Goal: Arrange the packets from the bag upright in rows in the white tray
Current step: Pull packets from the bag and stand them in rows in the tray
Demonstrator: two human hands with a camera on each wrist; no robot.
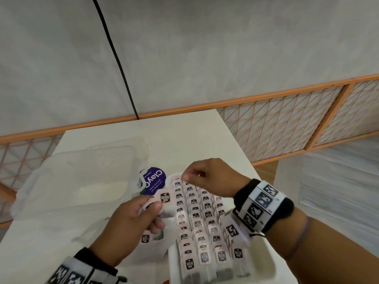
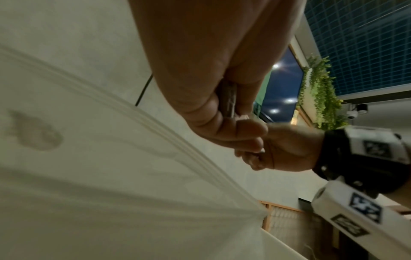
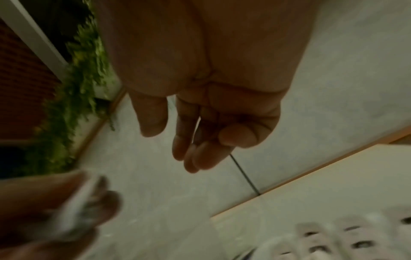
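Glossy white plastic tray (image 1: pixel 264 261), papery matt packets (image 1: pixel 202 222), wooden trim (image 1: pixel 205 106).

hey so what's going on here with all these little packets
A person is filling a white tray with small tea packets, stood upright in rows. The left hand grips a few loose packets beside the tray, above a clear bag that holds more of them. The right hand hovers over the tray's far end, fingers curled; whether it pinches anything is unclear. The tray's right side looks unfilled. A clear plastic container lies on the table to the left.
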